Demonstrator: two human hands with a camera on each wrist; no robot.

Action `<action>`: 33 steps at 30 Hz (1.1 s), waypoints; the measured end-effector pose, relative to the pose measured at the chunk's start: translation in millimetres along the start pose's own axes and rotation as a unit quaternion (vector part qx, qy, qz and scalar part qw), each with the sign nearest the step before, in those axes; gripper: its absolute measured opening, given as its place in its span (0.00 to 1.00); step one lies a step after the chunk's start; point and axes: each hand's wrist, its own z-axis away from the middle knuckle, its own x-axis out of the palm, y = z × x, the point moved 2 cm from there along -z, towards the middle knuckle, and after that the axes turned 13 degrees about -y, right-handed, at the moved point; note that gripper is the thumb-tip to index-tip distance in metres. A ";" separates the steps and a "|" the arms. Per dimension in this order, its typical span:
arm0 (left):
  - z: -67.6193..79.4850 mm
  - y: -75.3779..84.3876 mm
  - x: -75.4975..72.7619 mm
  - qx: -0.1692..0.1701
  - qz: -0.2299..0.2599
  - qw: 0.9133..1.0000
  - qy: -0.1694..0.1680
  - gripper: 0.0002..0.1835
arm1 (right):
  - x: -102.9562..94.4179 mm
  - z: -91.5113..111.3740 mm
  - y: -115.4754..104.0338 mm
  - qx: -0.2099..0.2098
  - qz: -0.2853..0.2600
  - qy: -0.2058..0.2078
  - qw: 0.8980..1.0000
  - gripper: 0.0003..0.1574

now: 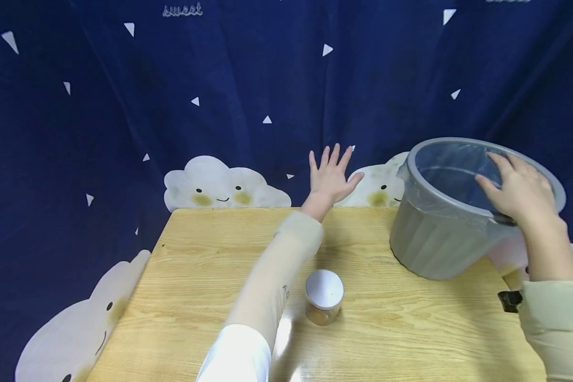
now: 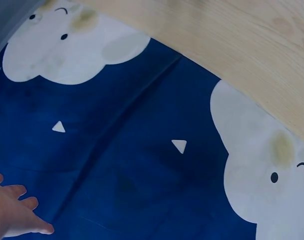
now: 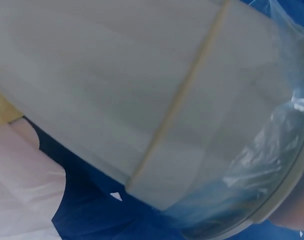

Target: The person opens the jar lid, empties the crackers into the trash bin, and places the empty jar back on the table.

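Observation:
My left hand [image 1: 331,180] is raised past the far edge of the table, palm down with its fingers spread, holding nothing. Part of it shows at the lower left corner of the left wrist view. On the right, my right hand [image 1: 525,191] is over the mouth of a grey trash bin [image 1: 427,239], thumb and fingers apart. Whether it touches the rim, I cannot tell. A thin see-through bag lines the bin and folds over its rim. Nearer to me, beside my left forearm, stands a small jar [image 1: 324,294] with a white lid and brownish contents.
The wooden table [image 1: 210,265] carries the jar and the bin, which stands by its right edge. A dark blue curtain [image 1: 248,69] with white triangles and clouds hangs behind and at the left. A small black object [image 1: 510,301] shows beside the right sleeve.

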 end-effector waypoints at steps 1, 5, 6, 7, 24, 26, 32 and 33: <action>-1.0 3.1 -0.9 0.000 -0.001 1.000 0.000 0.38 | 0.0 0.6 2.3 0.007 0.003 -0.001 1.000 0.42; -3.9 15.3 -4.9 -0.002 -0.003 1.000 -0.007 0.38 | -0.6 2.5 12.1 0.019 0.009 0.004 1.000 0.43; -4.5 18.4 -5.7 -0.002 -0.004 1.000 -0.009 0.38 | -0.9 3.5 14.7 0.021 0.008 0.005 1.000 0.43; -4.8 21.7 -6.7 -0.002 -0.005 1.000 -0.011 0.38 | -1.0 4.3 17.4 0.028 0.008 0.005 1.000 0.43; -5.2 78.4 -11.7 -0.001 -0.010 0.999 -0.030 0.37 | -1.0 23.6 57.5 0.072 -0.014 0.040 0.997 0.40; -5.2 83.9 -12.0 -0.002 -0.013 0.999 -0.030 0.37 | 0.1 25.0 61.3 0.062 -0.016 0.053 0.997 0.39; -4.4 101.1 -13.0 -0.008 -0.009 0.999 -0.039 0.37 | 3.1 28.9 69.4 0.048 -0.035 0.084 0.995 0.37; -4.4 104.1 -13.1 -0.010 -0.005 0.999 -0.041 0.37 | 3.5 29.5 70.9 0.050 -0.041 0.086 0.994 0.37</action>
